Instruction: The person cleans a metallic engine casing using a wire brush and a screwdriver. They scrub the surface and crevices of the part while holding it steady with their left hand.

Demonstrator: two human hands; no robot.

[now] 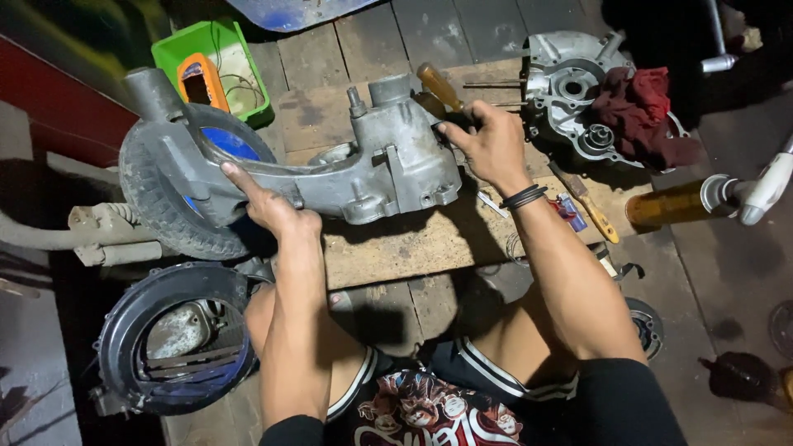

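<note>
A grey metal engine casing with a small black tyre on its left end lies across a wooden board. My left hand grips the casing's long arm near the wheel. My right hand presses on the right side of the casing block, with black bands on the wrist. A wooden-handled screwdriver lies just behind that hand.
A second casing half with a dark red rag on it sits at the back right. A green tray stands at the back left. A round black fan cover lies by my left knee. An amber shock absorber is at the right.
</note>
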